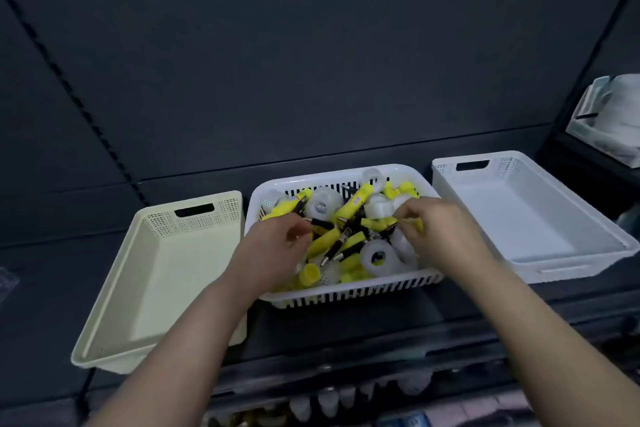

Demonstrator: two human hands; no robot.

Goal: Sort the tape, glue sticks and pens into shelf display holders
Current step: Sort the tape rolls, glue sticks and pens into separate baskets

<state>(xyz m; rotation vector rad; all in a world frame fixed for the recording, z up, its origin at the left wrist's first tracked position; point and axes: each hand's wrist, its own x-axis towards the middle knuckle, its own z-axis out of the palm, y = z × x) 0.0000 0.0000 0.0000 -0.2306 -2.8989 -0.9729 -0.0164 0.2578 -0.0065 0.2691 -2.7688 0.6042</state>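
Note:
A white slotted basket (349, 293) stands in the middle of the dark shelf, filled with a mixed heap of yellow glue sticks (356, 201), black pens (332, 250) and translucent tape rolls (379, 258). Both my hands reach into it. My left hand (273, 250) is over the basket's left side, its curled fingertips pinching the end of a black pen (322, 224). My right hand (440, 229) is over the right side, fingers curled down around a yellow glue stick (414, 221) that shows between them. The lower layers of the heap are hidden.
A cream tray (114, 291) with nothing in it sits left of the basket, partly overhanging the shelf's front edge. A white tray (519, 218), also holding nothing, sits to the right. A pale packaged item (609, 121) stands at the far right. Small goods line the lower shelf (329, 402).

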